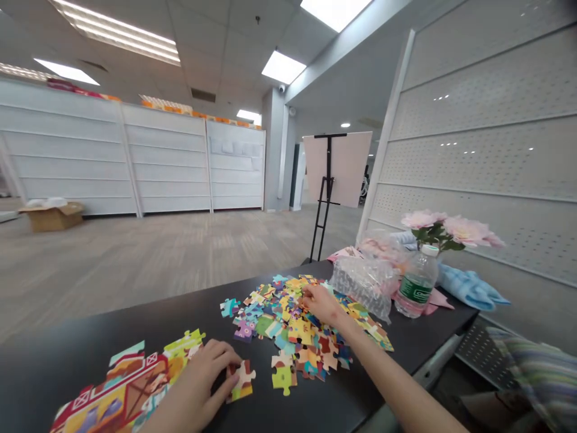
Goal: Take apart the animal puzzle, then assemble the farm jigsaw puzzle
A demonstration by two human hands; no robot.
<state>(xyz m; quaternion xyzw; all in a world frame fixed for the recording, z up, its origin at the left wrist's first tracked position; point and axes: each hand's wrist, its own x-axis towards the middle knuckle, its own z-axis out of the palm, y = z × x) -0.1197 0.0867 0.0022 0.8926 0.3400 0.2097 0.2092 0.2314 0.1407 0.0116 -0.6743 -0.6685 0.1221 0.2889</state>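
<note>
On the black table [180, 325], my left hand [205, 376] has its thumb and fingers on the edge of a jigsaw puzzle piece [243, 380], brown, cream and yellow. Partly behind that hand and forearm lies a joined section of the jigsaw [124, 391], with a red barn and yellow-green parts. My right hand [322, 304] reaches into a heap of loose puzzle pieces [274, 328], its fingers bent together at the heap's top. Whatever is between those fingertips is hidden. Close to me, a lime-green piece [283, 376] sits at the heap's front edge.
Right of the heap stand clear plastic wrapping [367, 282] and a bottle with a green label [417, 282]. Behind them are pink flowers [469, 231] and a blue checked cloth [471, 285]. An easel [328, 180] stands beyond the table; a cardboard box [54, 216] is on the floor.
</note>
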